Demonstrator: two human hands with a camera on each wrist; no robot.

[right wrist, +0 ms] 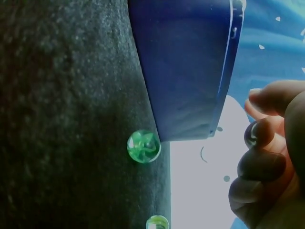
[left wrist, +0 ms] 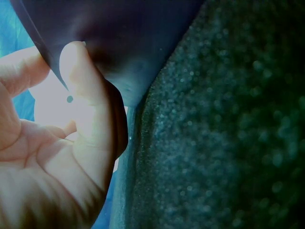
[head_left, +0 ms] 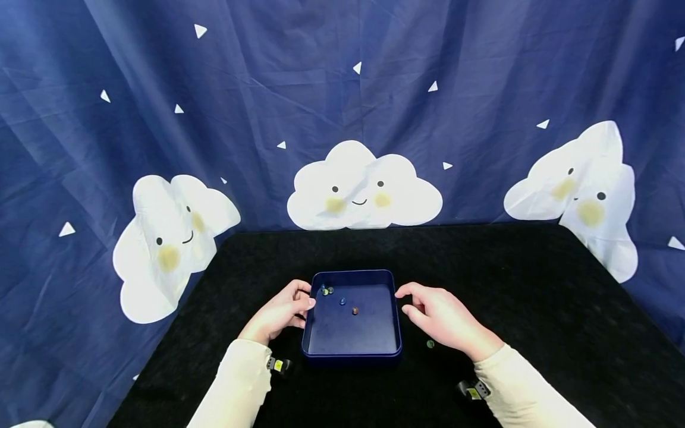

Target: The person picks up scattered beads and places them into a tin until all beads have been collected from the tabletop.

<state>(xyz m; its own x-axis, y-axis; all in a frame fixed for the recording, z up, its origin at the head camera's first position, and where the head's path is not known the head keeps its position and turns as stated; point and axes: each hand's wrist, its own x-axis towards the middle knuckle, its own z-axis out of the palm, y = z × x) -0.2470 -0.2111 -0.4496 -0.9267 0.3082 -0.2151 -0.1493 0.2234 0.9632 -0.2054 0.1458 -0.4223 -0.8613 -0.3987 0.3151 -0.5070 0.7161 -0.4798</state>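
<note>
On the black table surface [head_left: 551,297], the blue tray [head_left: 364,336] sits between the hands and is best kept level and steadied gently, since a tilt could set the marbles [head_left: 342,301] inside it rolling. The left hand [head_left: 279,312] grips the tray's left wall, while the right hand [head_left: 446,315] is loosely curled at the opposite rim, nothing visible between thumb and forefinger, and I cannot tell whether it touches. That wrist should avoid knocking the green marble [right wrist: 144,146] lying outside, near the tray.
</note>
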